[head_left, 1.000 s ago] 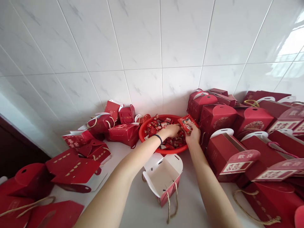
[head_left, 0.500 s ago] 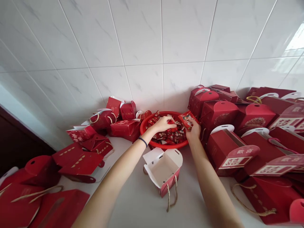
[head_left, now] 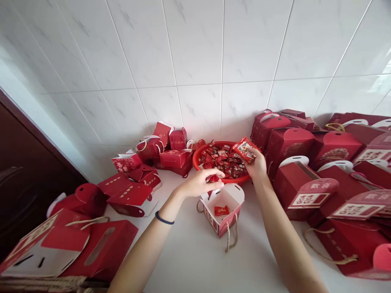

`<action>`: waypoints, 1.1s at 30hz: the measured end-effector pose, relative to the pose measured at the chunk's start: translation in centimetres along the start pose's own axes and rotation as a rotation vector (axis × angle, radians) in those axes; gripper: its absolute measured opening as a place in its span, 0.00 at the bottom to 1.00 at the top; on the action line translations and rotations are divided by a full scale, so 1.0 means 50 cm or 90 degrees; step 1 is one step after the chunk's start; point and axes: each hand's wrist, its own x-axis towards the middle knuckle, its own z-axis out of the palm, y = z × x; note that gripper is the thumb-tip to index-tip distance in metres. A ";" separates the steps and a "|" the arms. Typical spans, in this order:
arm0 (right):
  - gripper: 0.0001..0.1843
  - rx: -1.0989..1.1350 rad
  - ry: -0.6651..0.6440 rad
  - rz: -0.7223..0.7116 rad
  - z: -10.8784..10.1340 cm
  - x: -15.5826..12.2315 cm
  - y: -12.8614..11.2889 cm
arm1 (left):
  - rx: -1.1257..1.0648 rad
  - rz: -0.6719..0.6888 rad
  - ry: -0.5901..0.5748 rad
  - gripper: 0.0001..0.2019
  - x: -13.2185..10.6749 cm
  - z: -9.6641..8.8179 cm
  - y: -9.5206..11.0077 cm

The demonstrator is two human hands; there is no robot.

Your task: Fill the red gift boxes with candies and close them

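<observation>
Closed red gift boxes [head_left: 308, 162] piled along counter [head_left: 189, 260] right edge; more red boxes [head_left: 165, 148] at back-left against white tiled wall [head_left: 195, 53]; flattened boxes [head_left: 61, 244] at front-left corner.

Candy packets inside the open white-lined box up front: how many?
1 visible: a red packet lying on the floor of the open box, below the left hand, which pinches more candy over it. That hand may hide others.

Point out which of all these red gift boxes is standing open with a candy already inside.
The small box right under the left hand, in front of the red bowl: flaps up, white inside showing, one red candy in it.
</observation>
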 end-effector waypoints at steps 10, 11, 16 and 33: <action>0.14 -0.123 -0.137 -0.012 0.020 -0.100 -0.058 | -0.037 -0.057 -0.068 0.21 -0.017 0.027 -0.009; 0.14 -0.138 -0.159 -0.019 0.018 -0.105 -0.063 | -0.026 -0.047 -0.067 0.20 -0.018 0.027 -0.011; 0.16 -0.271 -0.298 -0.008 0.013 -0.128 -0.085 | 0.036 -0.026 0.024 0.17 -0.020 0.018 -0.017; 0.21 -1.014 -0.587 -0.063 0.018 -0.165 -0.049 | 0.159 -0.157 -0.105 0.19 -0.051 -0.058 -0.023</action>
